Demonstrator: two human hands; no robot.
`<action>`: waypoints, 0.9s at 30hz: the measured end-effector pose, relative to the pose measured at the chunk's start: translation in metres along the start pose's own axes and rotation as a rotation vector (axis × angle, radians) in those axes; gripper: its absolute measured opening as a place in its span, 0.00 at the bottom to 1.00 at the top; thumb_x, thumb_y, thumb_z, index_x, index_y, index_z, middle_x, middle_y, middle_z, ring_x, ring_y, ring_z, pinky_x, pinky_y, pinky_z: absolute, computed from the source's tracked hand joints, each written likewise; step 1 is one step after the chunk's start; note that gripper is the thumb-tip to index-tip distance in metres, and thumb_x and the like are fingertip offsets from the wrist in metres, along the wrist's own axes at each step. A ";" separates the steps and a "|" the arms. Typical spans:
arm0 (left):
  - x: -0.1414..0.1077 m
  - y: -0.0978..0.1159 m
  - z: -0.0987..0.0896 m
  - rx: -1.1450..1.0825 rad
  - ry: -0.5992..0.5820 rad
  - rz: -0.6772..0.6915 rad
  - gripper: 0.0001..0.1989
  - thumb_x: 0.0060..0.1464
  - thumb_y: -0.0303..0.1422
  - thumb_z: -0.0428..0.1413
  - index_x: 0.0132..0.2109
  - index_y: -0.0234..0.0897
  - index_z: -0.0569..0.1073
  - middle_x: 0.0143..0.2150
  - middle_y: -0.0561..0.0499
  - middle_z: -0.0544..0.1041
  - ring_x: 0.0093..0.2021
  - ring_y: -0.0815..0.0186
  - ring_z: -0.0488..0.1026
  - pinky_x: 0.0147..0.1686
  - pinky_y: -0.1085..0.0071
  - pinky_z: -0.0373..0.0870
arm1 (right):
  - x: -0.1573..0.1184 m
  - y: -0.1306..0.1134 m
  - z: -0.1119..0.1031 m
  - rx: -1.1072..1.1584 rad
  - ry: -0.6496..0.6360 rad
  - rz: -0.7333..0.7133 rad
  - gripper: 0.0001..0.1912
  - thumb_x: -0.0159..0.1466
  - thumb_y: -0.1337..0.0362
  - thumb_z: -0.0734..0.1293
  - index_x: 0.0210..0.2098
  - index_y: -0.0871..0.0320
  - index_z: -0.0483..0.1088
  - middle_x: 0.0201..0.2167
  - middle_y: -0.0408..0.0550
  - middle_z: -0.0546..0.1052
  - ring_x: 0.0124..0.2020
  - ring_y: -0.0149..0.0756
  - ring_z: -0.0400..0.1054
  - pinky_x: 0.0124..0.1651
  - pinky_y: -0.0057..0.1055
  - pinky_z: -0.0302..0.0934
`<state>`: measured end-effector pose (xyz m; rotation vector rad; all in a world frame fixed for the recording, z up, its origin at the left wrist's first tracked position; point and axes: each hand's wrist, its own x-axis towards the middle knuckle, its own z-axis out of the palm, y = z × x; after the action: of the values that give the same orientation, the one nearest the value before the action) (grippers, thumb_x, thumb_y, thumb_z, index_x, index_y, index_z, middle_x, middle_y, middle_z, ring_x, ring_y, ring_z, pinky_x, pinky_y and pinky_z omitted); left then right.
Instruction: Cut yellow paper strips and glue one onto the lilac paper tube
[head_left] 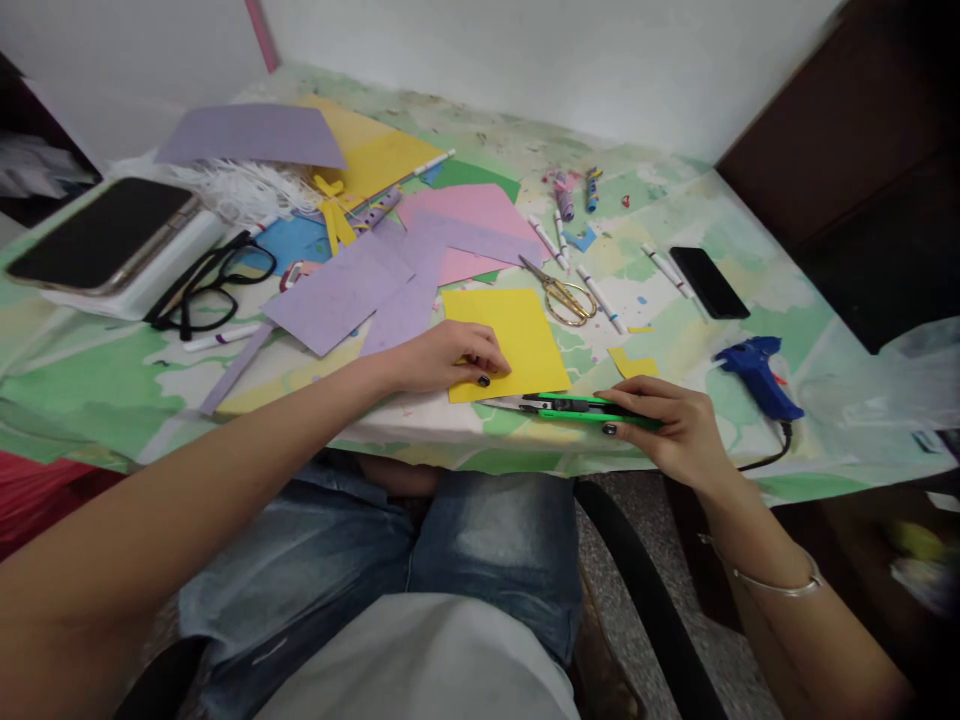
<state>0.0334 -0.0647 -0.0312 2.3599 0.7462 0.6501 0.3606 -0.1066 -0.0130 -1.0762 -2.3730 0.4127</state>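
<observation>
A square of yellow paper lies near the table's front edge. My left hand is on its left part, fingers curled and pinched at the paper. My right hand grips a green utility knife held flat, its blade pointing left along the paper's front edge. Whether the blade touches the paper I cannot tell. Gold-handled scissors lie just behind the paper, to its right. A small yellow scrap rests beyond the knife.
Purple sheets, pink paper and white shreds cover the left and back. Black glasses and a phone on a white box are left. Markers, another phone and a blue glue gun lie right.
</observation>
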 end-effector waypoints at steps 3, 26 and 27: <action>0.000 0.000 0.000 -0.007 -0.007 0.001 0.14 0.55 0.20 0.52 0.43 0.34 0.79 0.38 0.46 0.77 0.36 0.69 0.74 0.37 0.76 0.68 | 0.002 -0.002 0.002 0.001 0.001 -0.002 0.12 0.59 0.64 0.69 0.43 0.60 0.78 0.38 0.53 0.78 0.36 0.40 0.74 0.36 0.32 0.68; 0.001 0.003 0.000 -0.021 -0.005 -0.005 0.14 0.55 0.19 0.51 0.42 0.35 0.78 0.39 0.46 0.77 0.38 0.69 0.73 0.39 0.74 0.69 | 0.010 -0.010 0.009 0.022 -0.018 -0.035 0.14 0.60 0.63 0.68 0.44 0.61 0.78 0.38 0.55 0.78 0.35 0.40 0.74 0.34 0.32 0.68; 0.000 0.003 0.000 -0.019 -0.006 -0.003 0.14 0.55 0.19 0.51 0.42 0.34 0.78 0.39 0.46 0.77 0.38 0.69 0.73 0.39 0.74 0.69 | 0.011 -0.011 0.009 0.025 -0.019 -0.038 0.14 0.61 0.63 0.68 0.44 0.62 0.77 0.38 0.54 0.78 0.35 0.40 0.74 0.34 0.32 0.67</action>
<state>0.0349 -0.0667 -0.0288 2.3424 0.7375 0.6461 0.3429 -0.1061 -0.0123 -1.0184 -2.3942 0.4400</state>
